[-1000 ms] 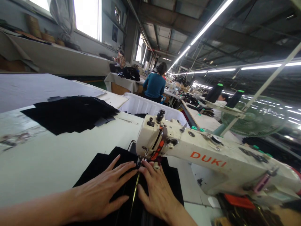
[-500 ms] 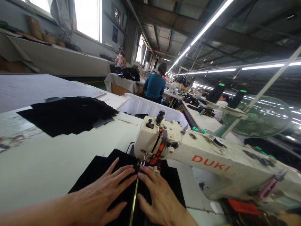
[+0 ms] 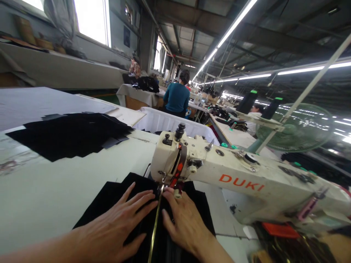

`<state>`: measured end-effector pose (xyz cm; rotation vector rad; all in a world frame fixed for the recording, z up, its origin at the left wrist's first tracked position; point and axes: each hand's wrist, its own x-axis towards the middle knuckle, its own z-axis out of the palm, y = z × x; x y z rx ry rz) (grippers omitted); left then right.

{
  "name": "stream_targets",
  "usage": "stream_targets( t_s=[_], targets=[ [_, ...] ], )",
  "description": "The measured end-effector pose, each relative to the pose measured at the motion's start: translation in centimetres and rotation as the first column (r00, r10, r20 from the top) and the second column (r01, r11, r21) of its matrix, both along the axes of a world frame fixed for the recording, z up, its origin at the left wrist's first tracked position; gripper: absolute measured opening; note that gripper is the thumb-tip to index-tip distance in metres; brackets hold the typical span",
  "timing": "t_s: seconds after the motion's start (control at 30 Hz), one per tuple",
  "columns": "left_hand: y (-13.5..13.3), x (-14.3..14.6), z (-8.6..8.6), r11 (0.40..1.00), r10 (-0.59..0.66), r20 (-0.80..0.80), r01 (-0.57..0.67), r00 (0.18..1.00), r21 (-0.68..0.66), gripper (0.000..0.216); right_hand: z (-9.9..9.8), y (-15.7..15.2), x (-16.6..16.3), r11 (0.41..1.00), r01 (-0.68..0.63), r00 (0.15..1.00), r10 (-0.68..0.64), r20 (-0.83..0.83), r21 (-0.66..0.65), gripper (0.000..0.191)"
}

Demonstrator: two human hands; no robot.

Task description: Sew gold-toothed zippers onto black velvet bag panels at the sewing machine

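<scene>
Black fabric (image 3: 109,199) lies flat under the head of a white sewing machine (image 3: 203,157) marked DUKI. Down its middle runs a gold-toothed zipper (image 3: 154,232), leading up to the presser foot (image 3: 161,188). My left hand (image 3: 123,219) rests on the fabric left of the zipper, fingers spread and thumb apart. To the right of the zipper my right hand (image 3: 188,223) presses on the fabric, its fingers stretched out and their tips close beside the foot. The needle point is too small to make out.
A pile of cut black pieces (image 3: 74,133) lies on the table at left. Behind the machine stands a white plastic bin (image 3: 175,118). Thread cones (image 3: 248,102), a green fan (image 3: 298,126) and pink-handled snips (image 3: 311,206) are at right. A person in a blue top (image 3: 177,96) sits farther back.
The camera view has shifted slightly, so the machine and table appear a little farther left. Both hands stay on the fabric; the right fingertips sit slightly farther from the left ones.
</scene>
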<state>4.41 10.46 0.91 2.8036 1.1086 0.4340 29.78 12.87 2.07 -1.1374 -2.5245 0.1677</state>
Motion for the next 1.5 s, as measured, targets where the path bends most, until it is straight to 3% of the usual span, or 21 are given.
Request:
stream_targets(
  t_s=[0.13,0.3,0.5,0.6,0.83,1.13,1.5],
  targets=[
    [0.6,0.5,0.4,0.999,0.024,0.005,-0.023,1.0,-0.046,0.069,0.2,1.0,-0.5,0.998,0.06,0.998,-0.061,0.03,0.027,0.041],
    [0.8,0.6,0.4,0.999,0.032,0.072,-0.03,0.997,-0.036,0.072,0.4,2.3,-0.7,0.999,0.034,0.997,-0.035,0.062,0.01,0.038],
    [-0.9,0.3,0.1,0.999,0.048,0.044,-0.047,0.998,-0.024,0.069,-0.4,0.5,-0.3,0.995,-0.001,1.0,0.003,0.022,-0.1,0.066],
    [-1.2,0.3,0.2,0.999,0.052,0.056,-0.053,0.997,0.005,0.066,-0.9,-0.4,-0.2,0.993,0.032,0.997,-0.04,-0.07,-0.11,0.066],
    [0.6,0.1,-0.1,0.998,0.062,0.074,-0.062,0.995,0.001,0.07,-0.8,0.5,-1.1,0.994,0.072,0.997,-0.068,-0.046,0.083,0.047],
    [-1.4,-0.5,-1.0,0.998,0.027,0.027,-0.029,0.999,0.06,0.077,-0.9,-2.8,-1.2,0.974,0.024,0.994,0.0,-0.107,0.226,0.029],
    [-0.2,-0.7,-1.2,0.999,0.0,-0.004,0.0,1.0,0.042,0.079,-1.4,-2.2,-1.1,0.953,0.012,0.992,0.026,-0.12,0.303,0.032]
  ],
)
